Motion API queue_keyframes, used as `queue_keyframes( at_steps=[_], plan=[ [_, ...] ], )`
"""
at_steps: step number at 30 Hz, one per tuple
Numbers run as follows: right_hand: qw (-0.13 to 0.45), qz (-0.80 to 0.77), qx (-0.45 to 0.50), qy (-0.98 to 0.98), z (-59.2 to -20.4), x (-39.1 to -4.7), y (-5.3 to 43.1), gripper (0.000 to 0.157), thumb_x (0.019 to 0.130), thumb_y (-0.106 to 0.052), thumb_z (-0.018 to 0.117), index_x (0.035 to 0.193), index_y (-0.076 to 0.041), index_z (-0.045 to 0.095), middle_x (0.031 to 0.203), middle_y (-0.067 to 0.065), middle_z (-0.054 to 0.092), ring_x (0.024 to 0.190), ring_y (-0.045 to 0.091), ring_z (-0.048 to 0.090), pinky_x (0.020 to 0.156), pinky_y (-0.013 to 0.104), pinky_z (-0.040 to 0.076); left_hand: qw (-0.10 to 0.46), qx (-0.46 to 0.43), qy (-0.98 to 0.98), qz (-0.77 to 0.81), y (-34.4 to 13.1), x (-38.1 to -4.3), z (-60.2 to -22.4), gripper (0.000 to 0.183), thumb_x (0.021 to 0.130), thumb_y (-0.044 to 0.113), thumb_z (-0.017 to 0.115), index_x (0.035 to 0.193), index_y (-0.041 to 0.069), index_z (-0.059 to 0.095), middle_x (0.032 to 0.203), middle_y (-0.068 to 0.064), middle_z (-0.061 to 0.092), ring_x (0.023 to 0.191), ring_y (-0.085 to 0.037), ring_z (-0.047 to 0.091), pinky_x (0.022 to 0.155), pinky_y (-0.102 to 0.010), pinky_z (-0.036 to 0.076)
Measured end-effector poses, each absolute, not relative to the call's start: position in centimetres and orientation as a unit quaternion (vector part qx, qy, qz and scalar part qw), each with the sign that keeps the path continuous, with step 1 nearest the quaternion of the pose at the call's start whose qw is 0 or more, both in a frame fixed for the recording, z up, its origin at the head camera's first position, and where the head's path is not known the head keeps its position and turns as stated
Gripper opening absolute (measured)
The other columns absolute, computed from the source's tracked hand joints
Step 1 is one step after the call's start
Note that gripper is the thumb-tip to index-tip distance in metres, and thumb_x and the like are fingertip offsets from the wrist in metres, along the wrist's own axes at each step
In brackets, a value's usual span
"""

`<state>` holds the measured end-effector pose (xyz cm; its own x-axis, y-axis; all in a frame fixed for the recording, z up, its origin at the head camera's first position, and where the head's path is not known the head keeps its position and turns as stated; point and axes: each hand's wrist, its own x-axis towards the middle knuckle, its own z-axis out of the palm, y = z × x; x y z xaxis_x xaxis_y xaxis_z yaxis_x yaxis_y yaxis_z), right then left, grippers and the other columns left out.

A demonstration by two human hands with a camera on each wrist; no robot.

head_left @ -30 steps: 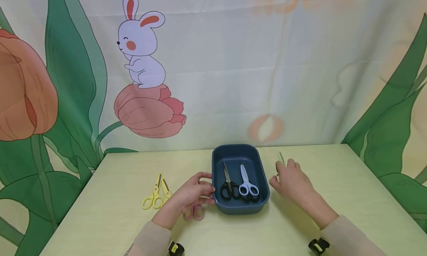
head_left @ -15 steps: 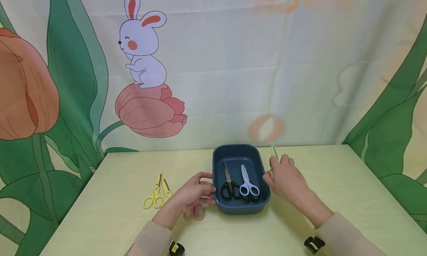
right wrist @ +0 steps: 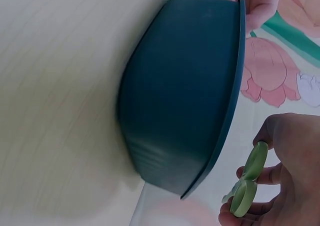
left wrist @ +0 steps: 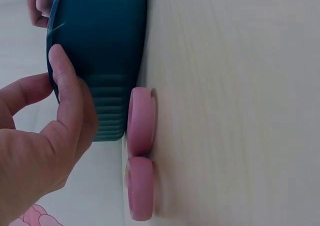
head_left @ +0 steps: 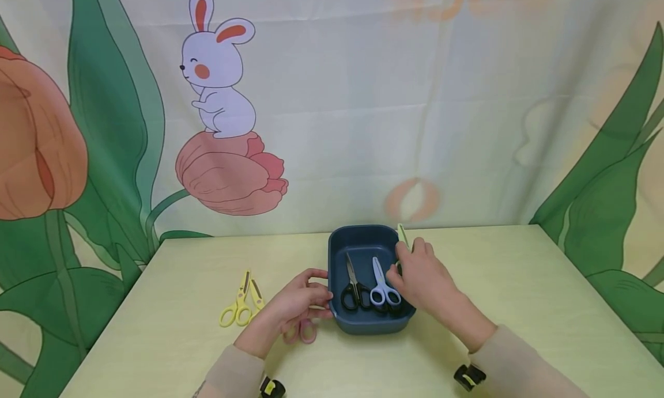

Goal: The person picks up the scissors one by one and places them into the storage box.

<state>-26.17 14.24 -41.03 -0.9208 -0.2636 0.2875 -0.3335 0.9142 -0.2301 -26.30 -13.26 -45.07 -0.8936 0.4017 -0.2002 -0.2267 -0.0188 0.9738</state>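
A dark blue box [head_left: 370, 326] stands on the table. My left hand [head_left: 298, 299] holds its left side, fingertips at the rim in the left wrist view. Green scissors [right wrist: 245, 198] are pinched by the handle loops in my right hand [head_left: 425, 277], above the box's right rim, blades pointing to the back. Inside lie black-handled scissors [head_left: 351, 294] and light blue scissors [head_left: 381, 288]; a further black handle shows under the blue pair. Pink scissors [left wrist: 142, 121] lie beside the box, largely hidden by my left hand in the head view.
Yellow scissors [head_left: 238, 306] lie on the table [head_left: 171, 340] at the left, with another yellow blade [head_left: 257, 294] beside them, partly hidden by my left wrist. A printed curtain [head_left: 332, 127] hangs behind the table's back edge.
My right hand has moved left with the green scissors, from beside the box to over its right rim. My left hand and the box have stayed in place.
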Motion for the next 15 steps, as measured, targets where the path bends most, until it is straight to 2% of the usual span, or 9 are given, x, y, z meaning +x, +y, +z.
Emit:
queue_keyframes(
  at_steps=[8,15],
  plan=[
    [0.156,0.113,0.191,-0.962,-41.6,-26.0,12.2,0.027,0.094,-0.024,0.06,0.107,0.0,0.057,0.093,0.018,0.045,0.079,0.029,0.044,0.053,0.033,0.044,0.219,0.067,0.666,0.71,-13.3,-26.3,-45.2,0.058,0.093,-0.001,0.057,0.146,-0.004,0.033,0.108,-0.02,0.057,0.076,-0.018,0.065,0.071,-0.031,0.061],
    [0.156,0.105,0.206,-0.96,-42.1,-26.0,10.7,0.027,0.094,-0.024,0.063,0.107,-0.001,0.057,0.091,0.016,0.043,0.078,0.029,0.043,0.054,0.032,0.045,0.22,0.061,0.666,0.71,-13.3,-26.2,-45.1,0.059,0.092,0.0,0.058,0.146,-0.003,0.034,0.108,-0.019,0.057,0.076,-0.018,0.065,0.07,-0.031,0.061]
  ],
)
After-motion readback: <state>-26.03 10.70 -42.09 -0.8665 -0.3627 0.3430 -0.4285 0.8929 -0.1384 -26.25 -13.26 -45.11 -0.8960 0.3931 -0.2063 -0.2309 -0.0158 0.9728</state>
